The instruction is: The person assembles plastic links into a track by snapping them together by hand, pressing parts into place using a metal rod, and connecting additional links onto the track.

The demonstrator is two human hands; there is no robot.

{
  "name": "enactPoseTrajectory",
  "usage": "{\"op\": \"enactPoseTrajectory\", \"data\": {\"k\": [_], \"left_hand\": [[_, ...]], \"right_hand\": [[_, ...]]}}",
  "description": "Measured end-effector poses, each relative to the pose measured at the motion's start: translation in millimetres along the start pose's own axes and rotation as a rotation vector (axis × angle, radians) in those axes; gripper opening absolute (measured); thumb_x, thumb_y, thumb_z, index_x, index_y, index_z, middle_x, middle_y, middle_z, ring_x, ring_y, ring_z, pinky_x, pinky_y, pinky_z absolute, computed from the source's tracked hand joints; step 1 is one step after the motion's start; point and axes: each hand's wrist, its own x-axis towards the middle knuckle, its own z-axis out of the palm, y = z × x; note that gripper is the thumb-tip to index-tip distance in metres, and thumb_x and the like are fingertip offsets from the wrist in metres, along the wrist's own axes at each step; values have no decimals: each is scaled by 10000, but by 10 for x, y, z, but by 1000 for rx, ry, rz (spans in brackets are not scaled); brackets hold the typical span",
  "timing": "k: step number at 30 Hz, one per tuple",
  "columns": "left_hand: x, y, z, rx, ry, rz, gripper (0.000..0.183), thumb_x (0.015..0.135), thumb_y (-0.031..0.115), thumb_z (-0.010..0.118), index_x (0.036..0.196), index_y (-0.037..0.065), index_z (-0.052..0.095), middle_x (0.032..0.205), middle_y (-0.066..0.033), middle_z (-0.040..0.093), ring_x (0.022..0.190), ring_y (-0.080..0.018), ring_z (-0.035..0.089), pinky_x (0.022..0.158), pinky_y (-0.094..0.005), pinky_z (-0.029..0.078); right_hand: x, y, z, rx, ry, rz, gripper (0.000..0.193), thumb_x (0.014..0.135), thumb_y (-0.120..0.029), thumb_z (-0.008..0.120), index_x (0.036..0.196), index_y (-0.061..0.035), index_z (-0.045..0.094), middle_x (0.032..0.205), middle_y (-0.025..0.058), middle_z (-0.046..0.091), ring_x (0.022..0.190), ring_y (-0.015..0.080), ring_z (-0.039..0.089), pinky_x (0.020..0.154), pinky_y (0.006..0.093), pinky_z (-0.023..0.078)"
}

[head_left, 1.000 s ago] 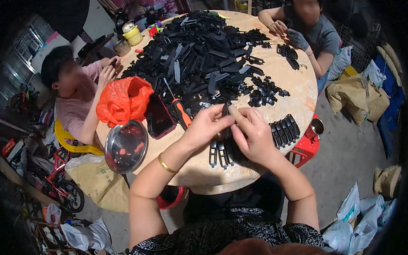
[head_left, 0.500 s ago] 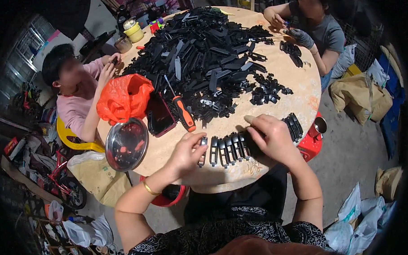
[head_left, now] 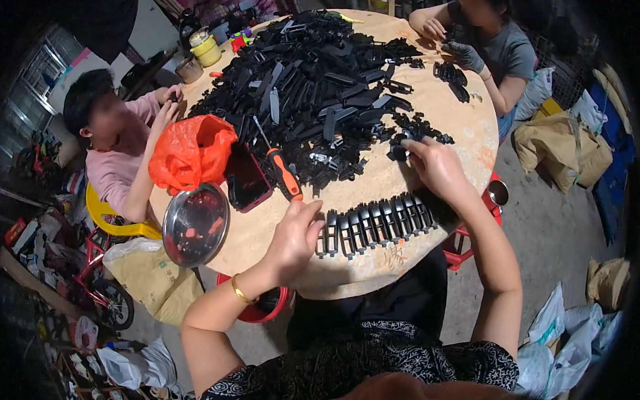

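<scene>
A row of black plastic frame pieces lies side by side along the near edge of the round table. At the row's left end, my left hand is closed, thumb and fingers on the leftmost frame piece, which it partly covers. My right hand reaches beyond the row to a small heap of black plastic parts. Its fingers are bent together at the heap's near edge; what they pinch is too small to make out. An orange-and-black screwdriver lies just beyond my left hand.
A large mound of black plastic parts covers the table's far middle. To the left are a red plastic bag, a dark red box and a clear round lid. Co-workers sit at left and far right.
My right hand has moved from the row out to the small heap. The row's pieces now sit in one continuous line, joined with those at right. My left hand stays at the left end.
</scene>
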Motion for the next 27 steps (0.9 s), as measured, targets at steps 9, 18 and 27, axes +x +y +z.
{"op": "enactPoseTrajectory", "data": {"k": [9, 18, 27], "left_hand": [[184, 15, -133, -1, -163, 6, 261, 816, 100, 559, 1045, -23, 553, 818, -155, 512, 695, -291, 545, 675, -341, 453], [1393, -239, 170, 356, 31, 2, 318, 765, 234, 643, 954, -18, 598, 853, -192, 578, 838, -345, 570, 750, -397, 455], [1667, -472, 294, 15, 108, -265, 275, 741, 241, 661, 880, 12, 602, 771, -157, 633, 727, -283, 624, 668, -376, 483]], "right_hand": [[316, 40, 269, -152, -82, -17, 197, 717, -253, 641, 784, -67, 650, 744, 136, 602, 718, 303, 608, 654, 406, 489], [236, -52, 227, -92, 17, -83, 97, 704, -113, 607, 757, -36, 582, 739, 146, 603, 712, 313, 606, 619, 412, 492], [144, -150, -35, 438, 31, 74, 146, 754, -123, 616, 783, -2, 540, 709, 184, 590, 674, 340, 589, 598, 395, 469]]}}
